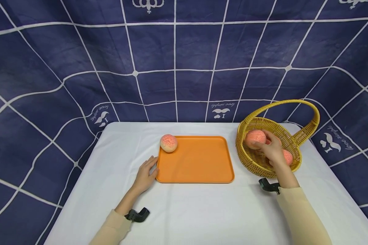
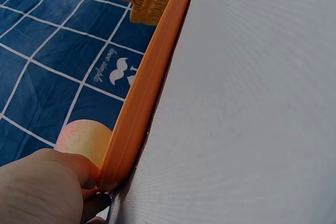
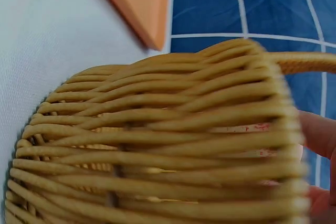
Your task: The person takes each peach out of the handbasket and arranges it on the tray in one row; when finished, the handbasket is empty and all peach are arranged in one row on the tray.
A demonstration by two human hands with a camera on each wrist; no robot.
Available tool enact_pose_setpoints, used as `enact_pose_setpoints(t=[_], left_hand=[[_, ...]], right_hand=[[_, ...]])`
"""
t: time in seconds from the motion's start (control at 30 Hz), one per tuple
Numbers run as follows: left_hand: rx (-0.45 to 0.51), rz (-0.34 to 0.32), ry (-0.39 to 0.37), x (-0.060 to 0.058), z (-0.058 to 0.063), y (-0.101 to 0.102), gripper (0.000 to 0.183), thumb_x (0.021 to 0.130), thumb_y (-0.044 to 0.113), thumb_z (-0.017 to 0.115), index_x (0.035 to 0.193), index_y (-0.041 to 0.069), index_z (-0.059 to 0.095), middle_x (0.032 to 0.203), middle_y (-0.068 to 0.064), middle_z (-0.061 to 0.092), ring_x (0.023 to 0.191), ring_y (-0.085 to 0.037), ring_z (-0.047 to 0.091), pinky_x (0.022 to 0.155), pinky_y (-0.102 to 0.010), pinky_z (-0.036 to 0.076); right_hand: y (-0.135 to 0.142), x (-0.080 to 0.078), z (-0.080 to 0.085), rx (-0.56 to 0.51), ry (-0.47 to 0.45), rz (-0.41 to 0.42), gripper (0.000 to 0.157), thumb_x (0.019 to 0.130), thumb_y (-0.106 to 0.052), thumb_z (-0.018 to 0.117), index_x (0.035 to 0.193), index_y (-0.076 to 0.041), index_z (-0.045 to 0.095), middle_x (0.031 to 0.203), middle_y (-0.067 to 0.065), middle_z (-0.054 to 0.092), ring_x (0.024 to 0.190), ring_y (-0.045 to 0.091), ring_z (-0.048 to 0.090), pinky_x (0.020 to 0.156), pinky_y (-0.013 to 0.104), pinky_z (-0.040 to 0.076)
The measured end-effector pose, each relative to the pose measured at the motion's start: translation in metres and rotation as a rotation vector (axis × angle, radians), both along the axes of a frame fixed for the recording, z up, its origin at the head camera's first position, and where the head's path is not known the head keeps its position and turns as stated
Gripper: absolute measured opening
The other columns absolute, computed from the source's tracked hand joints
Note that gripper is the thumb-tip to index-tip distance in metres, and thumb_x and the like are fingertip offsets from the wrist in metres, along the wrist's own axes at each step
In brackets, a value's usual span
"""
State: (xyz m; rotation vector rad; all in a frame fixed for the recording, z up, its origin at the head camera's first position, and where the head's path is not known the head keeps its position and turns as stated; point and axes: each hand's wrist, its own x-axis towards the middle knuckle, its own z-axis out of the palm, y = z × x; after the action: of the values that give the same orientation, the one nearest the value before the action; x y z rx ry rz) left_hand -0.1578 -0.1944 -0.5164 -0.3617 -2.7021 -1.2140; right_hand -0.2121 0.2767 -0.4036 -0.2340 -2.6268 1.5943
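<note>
My right hand holds a pink peach inside the wicker basket, near its left rim. Other peaches lie beneath and beside that hand, partly covered by it. From the right wrist, the woven basket wall hides most of the peach and the fingers. My left hand rests at the left edge of the orange tray, its fingers fairly straight and touching the rim. On the tray's back left corner sits one pale pink peach, also seen past the left thumb.
A white cloth covers the table. The basket's tall arched handle rises over its back right side. Behind the table hangs a dark blue checked curtain. Each wrist wears a black camera mount.
</note>
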Motion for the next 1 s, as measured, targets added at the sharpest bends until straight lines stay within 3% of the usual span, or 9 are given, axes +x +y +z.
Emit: enact_pose_setpoints(t=[0.27,0.5,0.73,1.0], left_hand=[[0.000,-0.007,0.002,-0.001,-0.001,0.000,0.048,0.095,0.007,0.059,0.140,-0.005,0.048,0.145,-0.024,0.048,0.142,-0.040,0.035,0.119,-0.058,0.022],[-0.007,-0.001,-0.004,-0.001,-0.001,0.000,0.048,0.095,0.008,0.059,0.140,-0.004,0.049,0.145,-0.023,0.048,0.142,-0.039,0.035,0.119,-0.057,0.022],[-0.006,-0.002,-0.004,-0.002,-0.001,-0.002,0.048,0.095,0.008,0.059,0.140,-0.005,0.048,0.145,-0.023,0.048,0.143,-0.039,0.035,0.119,-0.056,0.022],[-0.002,-0.003,-0.014,-0.001,-0.001,-0.002,0.048,0.096,0.009,0.059,0.140,-0.004,0.048,0.147,-0.022,0.047,0.143,-0.039,0.035,0.119,-0.056,0.021]], right_hand=[[-0.004,0.032,0.019,0.011,0.047,0.031,0.074,0.092,-0.017,0.067,0.154,-0.009,0.027,0.149,0.022,0.037,0.101,0.009,0.049,0.069,0.014,0.053],[-0.030,0.051,0.039,-0.029,0.100,0.138,0.073,0.089,-0.014,0.071,0.151,-0.007,0.034,0.147,0.018,0.037,0.102,0.005,0.054,0.078,0.011,0.052],[-0.071,0.031,0.040,-0.092,0.068,0.243,0.071,0.088,-0.010,0.071,0.150,-0.010,0.037,0.147,0.018,0.042,0.105,0.021,0.057,0.079,0.012,0.052],[-0.128,-0.003,0.024,-0.194,0.034,0.315,0.070,0.082,-0.002,0.072,0.146,-0.008,0.044,0.145,0.017,0.045,0.094,0.021,0.063,0.074,0.019,0.055]])
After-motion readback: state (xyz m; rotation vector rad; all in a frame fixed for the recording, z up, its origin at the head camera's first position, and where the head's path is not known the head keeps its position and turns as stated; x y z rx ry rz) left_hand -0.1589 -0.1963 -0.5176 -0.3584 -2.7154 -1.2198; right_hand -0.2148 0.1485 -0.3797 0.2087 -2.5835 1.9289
